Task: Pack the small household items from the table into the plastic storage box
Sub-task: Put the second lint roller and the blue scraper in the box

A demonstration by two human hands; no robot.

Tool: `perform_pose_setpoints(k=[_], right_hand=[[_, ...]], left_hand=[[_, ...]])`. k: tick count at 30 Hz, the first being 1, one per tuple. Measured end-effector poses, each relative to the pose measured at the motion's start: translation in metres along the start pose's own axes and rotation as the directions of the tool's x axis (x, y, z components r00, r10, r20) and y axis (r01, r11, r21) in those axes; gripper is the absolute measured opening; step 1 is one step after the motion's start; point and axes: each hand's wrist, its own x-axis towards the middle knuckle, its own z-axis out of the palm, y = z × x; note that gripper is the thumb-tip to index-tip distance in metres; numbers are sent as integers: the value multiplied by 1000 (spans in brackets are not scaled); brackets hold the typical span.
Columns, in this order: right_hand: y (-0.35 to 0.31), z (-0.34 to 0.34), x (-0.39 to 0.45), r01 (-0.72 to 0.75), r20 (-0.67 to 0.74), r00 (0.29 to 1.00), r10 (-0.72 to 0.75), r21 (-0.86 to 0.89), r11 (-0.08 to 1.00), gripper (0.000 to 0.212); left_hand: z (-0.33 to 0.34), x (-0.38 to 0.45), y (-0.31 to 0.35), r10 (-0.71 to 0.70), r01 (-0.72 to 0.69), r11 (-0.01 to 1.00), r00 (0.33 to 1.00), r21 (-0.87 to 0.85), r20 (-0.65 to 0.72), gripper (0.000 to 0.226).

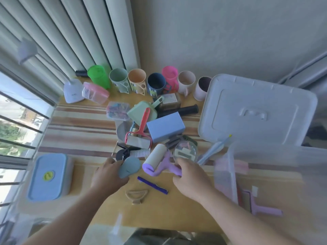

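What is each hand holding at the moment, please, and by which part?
The right hand has its grip on the handle of the purple lint roller. The left hand holds the grey-blue teardrop-shaped piece by its near edge.

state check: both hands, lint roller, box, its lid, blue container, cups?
Left hand: on a grey-blue teardrop piece, apparently gripping it.
Right hand: closed on the lint roller's handle.
Lint roller: held, tilted over the table.
Storage box: open, items inside.
Lid: off, lying behind the box.
Blue container: closed.
Cups: upright, in a row.
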Motion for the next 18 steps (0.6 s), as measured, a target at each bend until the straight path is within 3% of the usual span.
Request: perform_pose_setpoints(k=[3,6,10,13,18], right_hand=[[0,-53,-27,129,-103,988,-116,131,983,14],[39,-107,-49,245,-320,925,-205,89,965,14],[139,-157,-80,167,-465,874,-140,18,986,17],[225,-172,-105,-10,-423,906,-2,-28,1000,29],[345,-158,-112,-267,-111,962,251,-175,948,18]], left_hand=[[-30,-22,22,7,-16,997,993,-76,-117,66],[-53,-40,66,87,-119,979,978,-162,-191,79],[-64,-65,158,243,-318,917,924,-241,-295,82],[-60,-81,237,362,-451,859,870,-243,-334,75],[-31,-102,342,572,-626,769,763,-128,-300,67]])
